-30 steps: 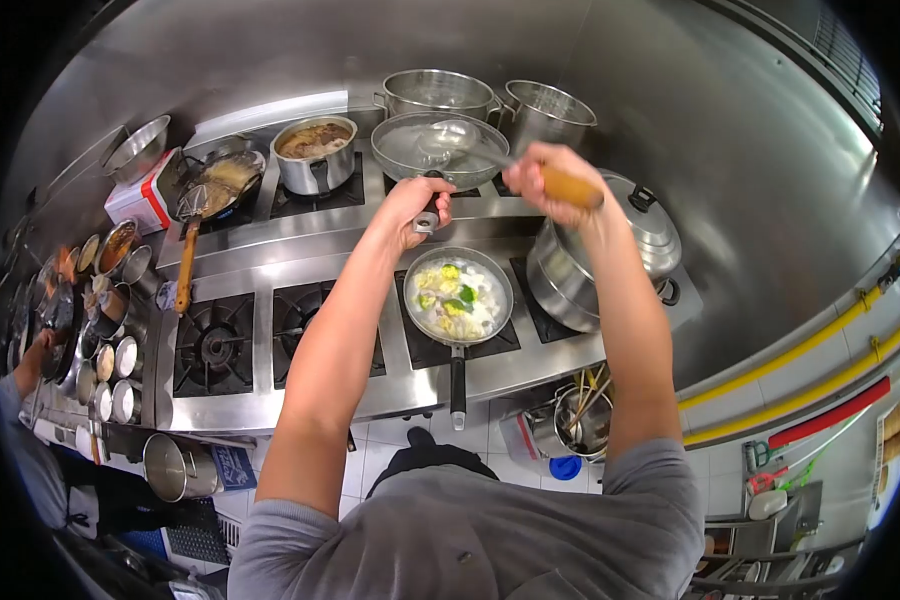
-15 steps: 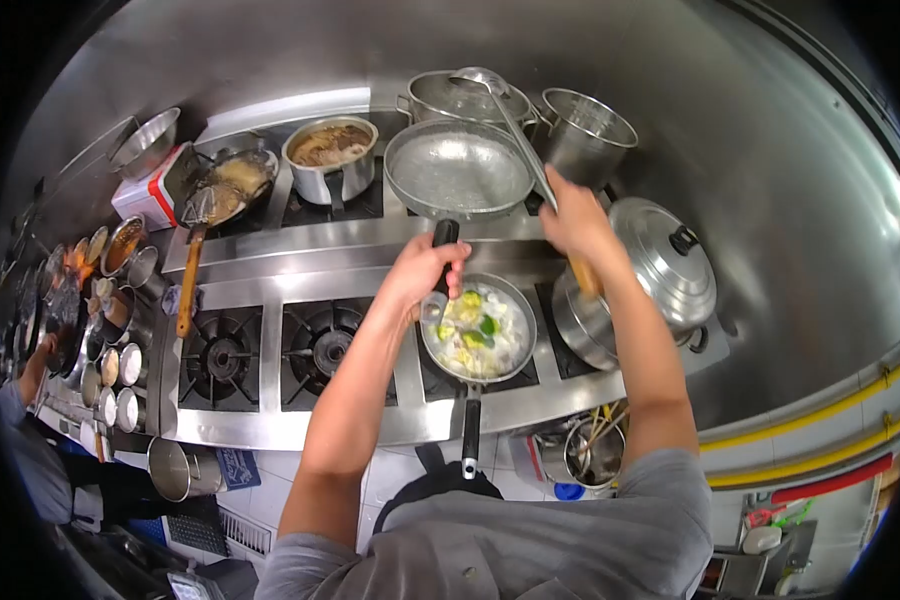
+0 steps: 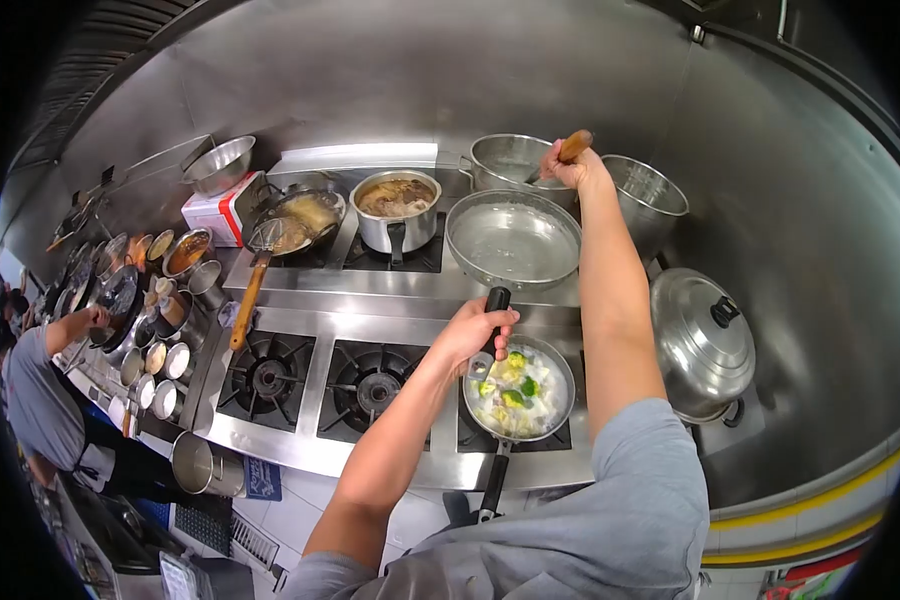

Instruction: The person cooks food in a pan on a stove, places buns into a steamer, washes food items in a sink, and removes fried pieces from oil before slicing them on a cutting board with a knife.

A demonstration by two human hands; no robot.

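Note:
My left hand [image 3: 478, 333] is closed around the black handle of a wide frying pan [image 3: 515, 240] on the rear burner; clear liquid shows inside it. Higher up, my right hand [image 3: 570, 168] grips the wooden handle of a ladle [image 3: 575, 146]. The ladle's metal shaft points down into a pot [image 3: 510, 155] at the back, and its bowl is hidden. Below my left hand, a smaller frying pan [image 3: 560, 420] sits on the front burner. Broccoli [image 3: 516, 398] and pale pieces lie in whitish liquid in it.
A lidded pot [image 3: 705, 340] stands at the right, a deep metal pot [image 3: 650, 190] behind it. To the left are a saucepan of brown food [image 3: 398, 215], a wok [image 3: 305, 220] with a wooden-handled strainer [image 3: 250, 305], and front burners [image 3: 372, 388]. A co-worker [image 3: 45, 400] works at far left.
My right hand has lifted up and back, and the ladle now points down into the rear pot. My left hand keeps its grip on the pan handle. The view has shifted.

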